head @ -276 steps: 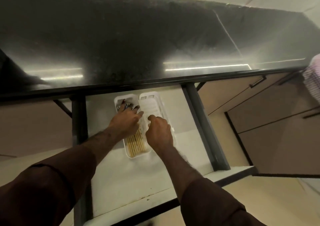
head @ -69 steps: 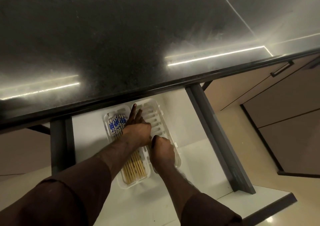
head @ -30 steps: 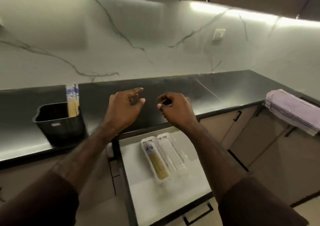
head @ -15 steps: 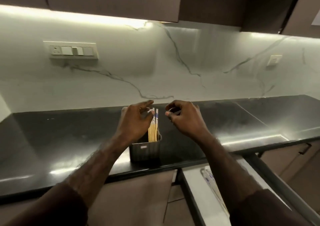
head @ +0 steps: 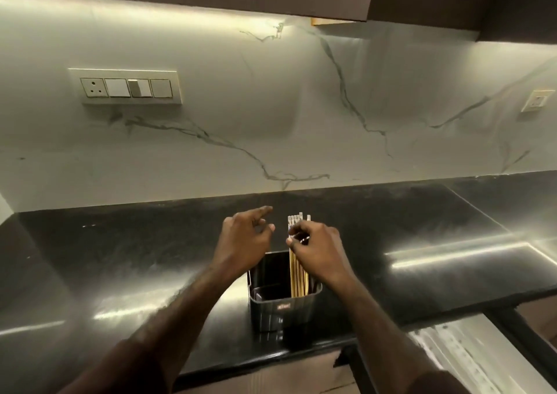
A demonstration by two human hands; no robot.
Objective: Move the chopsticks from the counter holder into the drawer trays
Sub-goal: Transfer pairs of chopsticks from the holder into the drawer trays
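A dark square holder (head: 283, 309) stands on the black counter near its front edge. Several wooden chopsticks (head: 297, 276) with pale patterned tops stand upright in its right side. My right hand (head: 316, 250) is at the upper part of the bundle, fingers curled around the sticks. My left hand (head: 245, 239) hovers just left of the chopsticks above the holder, fingers spread and relaxed, holding nothing. The open drawer (head: 470, 360) shows at the lower right, blurred; a white tray (head: 452, 345) lies in it.
The black counter (head: 120, 261) runs wall to wall with bare room on both sides of the holder. A marble backsplash carries a switch plate (head: 125, 87) on the left and a socket (head: 538, 101) on the right. Dark wall cabinets hang overhead.
I left the drawer tray and turned up to the counter. Both hands reached the holder; my right hand has now closed round the chopstick tops while the left stays open beside them.
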